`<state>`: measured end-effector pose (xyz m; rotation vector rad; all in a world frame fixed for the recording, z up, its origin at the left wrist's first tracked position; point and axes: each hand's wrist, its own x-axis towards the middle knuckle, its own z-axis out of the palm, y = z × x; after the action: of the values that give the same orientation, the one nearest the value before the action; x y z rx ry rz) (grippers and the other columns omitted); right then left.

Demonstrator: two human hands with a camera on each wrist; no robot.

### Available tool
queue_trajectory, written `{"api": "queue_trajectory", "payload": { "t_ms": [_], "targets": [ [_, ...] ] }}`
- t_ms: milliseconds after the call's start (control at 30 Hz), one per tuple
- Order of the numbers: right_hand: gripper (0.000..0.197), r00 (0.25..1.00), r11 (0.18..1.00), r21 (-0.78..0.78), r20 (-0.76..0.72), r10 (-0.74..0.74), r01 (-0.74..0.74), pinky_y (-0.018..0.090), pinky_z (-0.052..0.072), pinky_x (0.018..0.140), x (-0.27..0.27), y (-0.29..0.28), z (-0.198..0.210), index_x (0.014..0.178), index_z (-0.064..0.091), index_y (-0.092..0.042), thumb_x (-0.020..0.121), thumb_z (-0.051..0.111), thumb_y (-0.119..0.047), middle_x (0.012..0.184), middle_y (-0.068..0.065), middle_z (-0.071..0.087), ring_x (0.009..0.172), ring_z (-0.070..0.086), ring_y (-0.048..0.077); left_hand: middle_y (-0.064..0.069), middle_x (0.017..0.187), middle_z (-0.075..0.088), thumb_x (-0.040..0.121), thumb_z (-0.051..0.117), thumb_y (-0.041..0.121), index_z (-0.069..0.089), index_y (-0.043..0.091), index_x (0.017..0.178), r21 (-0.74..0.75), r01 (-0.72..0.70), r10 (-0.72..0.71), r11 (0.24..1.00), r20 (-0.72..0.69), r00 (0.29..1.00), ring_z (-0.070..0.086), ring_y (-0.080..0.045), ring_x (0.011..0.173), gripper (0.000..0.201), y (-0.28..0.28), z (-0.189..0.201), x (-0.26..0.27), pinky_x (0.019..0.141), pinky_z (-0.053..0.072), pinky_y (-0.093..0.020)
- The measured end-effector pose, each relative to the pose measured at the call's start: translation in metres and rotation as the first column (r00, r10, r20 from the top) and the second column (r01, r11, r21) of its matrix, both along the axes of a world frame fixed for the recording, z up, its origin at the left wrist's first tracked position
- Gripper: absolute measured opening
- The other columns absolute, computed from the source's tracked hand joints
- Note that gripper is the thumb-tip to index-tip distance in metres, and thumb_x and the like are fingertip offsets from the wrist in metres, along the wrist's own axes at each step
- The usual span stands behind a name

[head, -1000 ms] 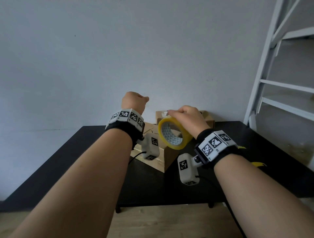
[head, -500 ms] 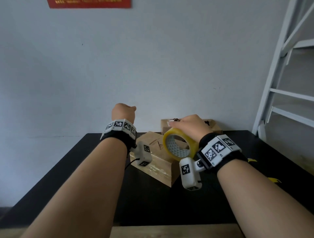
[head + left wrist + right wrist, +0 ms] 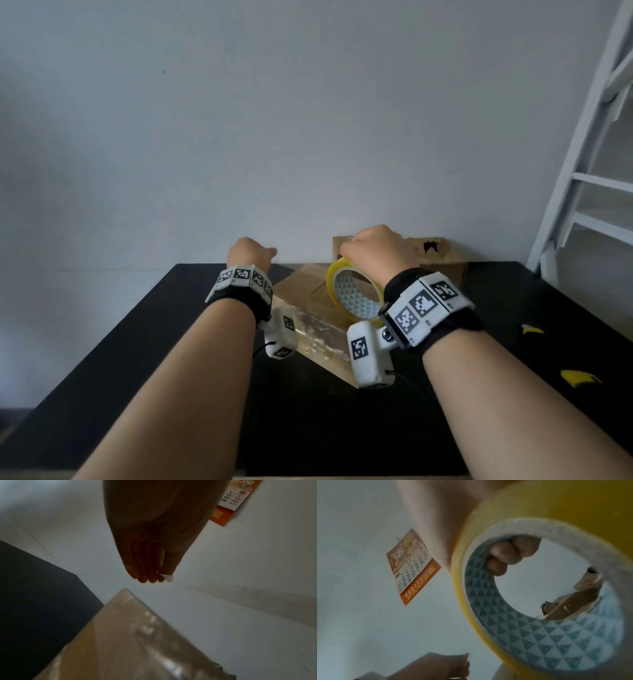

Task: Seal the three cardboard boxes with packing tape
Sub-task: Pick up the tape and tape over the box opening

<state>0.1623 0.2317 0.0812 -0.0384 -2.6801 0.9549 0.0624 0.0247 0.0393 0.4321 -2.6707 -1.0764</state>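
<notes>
Packing tape, a yellow-edged roll with a white cardboard core printed inside with small teal triangles, hangs from the right hand, whose fingers curl through the core while the rest of the hand wraps over the outer rim, so the roll stands on edge above the black table. Directly below and in front of it sits a brown cardboard box, turned corner-on toward the person, its near side covered by a glossy layer of clear tape that catches the light; its top flaps lie closed. Behind the roll, against the pale wall, stands a second brown cardboard box with a torn dark hole in its top; what lies inside either box cannot be seen, and a third box cannot be made out. The left hand is raised beside the first box's far left corner, apart from it, its fingers curled in toward the palm with a small white scrap pinched at the thumb tip; whether that is tape is unclear. Two yellow scraps lie on the table to the right. A white ladder-like frame stands at the right edge, and an orange wall calendar hangs on the wall.
</notes>
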Motion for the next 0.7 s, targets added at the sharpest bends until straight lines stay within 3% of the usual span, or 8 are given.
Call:
{"api": "queue_trajectory", "payload": {
  "t_ms": [133, 233, 433, 500, 567, 600, 667, 700],
  "targets": [
    [0.026, 1.0, 1.0, 0.019, 0.022, -0.02, 0.02, 0.032, 0.028, 0.056, -0.008, -0.004, -0.001, 0.059, 0.037, -0.018, 0.075, 0.057, -0.022, 0.06, 0.004, 0.036, 0.057, 0.036, 0.024, -0.017, 0.086, 0.068, 0.084, 0.068, 0.027, 0.066, 0.0, 0.082, -0.027, 0.029, -0.028, 0.999, 0.054, 0.998, 0.059, -0.03, 0.076, 0.027, 0.0, -0.016, -0.01, 0.062, 0.04, -0.03],
    [0.028, 0.999, 1.0, 0.008, 0.036, -0.028, 0.028, 0.032, 0.029, 0.056, -0.013, -0.002, 0.0, 0.058, 0.039, -0.017, 0.076, 0.059, -0.023, 0.057, 0.002, 0.038, 0.057, 0.039, 0.024, -0.012, 0.078, 0.062, 0.081, 0.072, 0.034, 0.062, 0.003, 0.076, 0.025, 0.049, -0.052, 0.998, 0.102, 0.993, 0.059, -0.028, 0.075, 0.033, 0.001, -0.027, -0.015, 0.059, 0.039, -0.029],
    [0.028, 1.0, 1.0, -0.013, 0.03, -0.003, 0.003, 0.032, 0.029, 0.057, -0.017, -0.001, -0.003, 0.057, 0.041, -0.016, 0.076, 0.06, -0.024, 0.055, 0.002, 0.039, 0.057, 0.039, 0.023, -0.011, 0.084, 0.061, 0.086, 0.067, 0.029, 0.055, 0.005, 0.076, 0.117, 0.053, -0.072, 0.992, 0.172, 0.983, 0.058, -0.026, 0.081, 0.029, 0.01, -0.038, -0.019, 0.066, 0.042, -0.03],
    [0.027, 0.999, 1.0, -0.006, 0.032, -0.007, 0.008, 0.032, 0.029, 0.057, -0.018, -0.001, -0.003, 0.059, 0.041, -0.016, 0.076, 0.061, -0.024, 0.056, 0.002, 0.038, 0.057, 0.038, 0.023, -0.014, 0.096, 0.063, 0.091, 0.062, 0.03, 0.062, 0.005, 0.088, 0.044, 0.095, -0.102, 0.995, 0.215, 0.971, 0.06, -0.027, 0.089, 0.025, 0.012, -0.036, -0.018, 0.069, 0.043, -0.027],
    [0.025, 1.0, 1.0, 0.002, 0.026, -0.01, 0.01, 0.032, 0.029, 0.057, -0.019, -0.001, -0.002, 0.06, 0.043, -0.017, 0.076, 0.061, -0.025, 0.057, 0.002, 0.039, 0.057, 0.038, 0.023, -0.01, 0.116, 0.063, 0.096, 0.053, 0.028, 0.064, 0.008, 0.112, -0.076, 0.19, -0.162, 0.979, 0.28, 0.946, 0.06, -0.027, 0.107, 0.028, 0.015, -0.038, -0.014, 0.077, 0.043, -0.027],
    [0.025, 1.0, 1.0, 0.007, 0.024, -0.011, 0.011, 0.032, 0.029, 0.056, -0.019, 0.0, -0.002, 0.06, 0.044, -0.017, 0.076, 0.061, -0.025, 0.057, 0.002, 0.04, 0.057, 0.039, 0.023, -0.006, 0.118, 0.063, 0.095, 0.051, 0.027, 0.063, 0.013, 0.115, -0.101, 0.224, -0.186, 0.969, 0.295, 0.937, 0.059, -0.026, 0.11, 0.026, 0.016, -0.04, -0.016, 0.081, 0.043, -0.027],
    [0.027, 1.0, 1.0, 0.017, 0.025, -0.012, 0.011, 0.032, 0.03, 0.056, -0.02, 0.001, -0.003, 0.059, 0.044, -0.016, 0.077, 0.061, -0.026, 0.056, 0.001, 0.042, 0.056, 0.041, 0.022, 0.002, 0.109, 0.064, 0.085, 0.058, 0.028, 0.063, 0.022, 0.105, -0.149, 0.257, -0.183, 0.955, 0.387, 0.904, 0.061, -0.023, 0.107, 0.021, 0.012, -0.045, -0.025, 0.082, 0.044, -0.031],
    [0.028, 1.0, 1.0, 0.015, 0.024, -0.011, 0.01, 0.032, 0.03, 0.056, -0.02, 0.001, -0.003, 0.058, 0.043, -0.016, 0.077, 0.061, -0.026, 0.055, 0.001, 0.041, 0.056, 0.041, 0.022, 0.006, 0.103, 0.062, 0.078, 0.062, 0.032, 0.063, 0.025, 0.101, -0.128, 0.27, -0.2, 0.954, 0.401, 0.894, 0.061, -0.02, 0.107, 0.024, -0.003, -0.073, -0.065, 0.082, 0.046, -0.033]
  ]
}}
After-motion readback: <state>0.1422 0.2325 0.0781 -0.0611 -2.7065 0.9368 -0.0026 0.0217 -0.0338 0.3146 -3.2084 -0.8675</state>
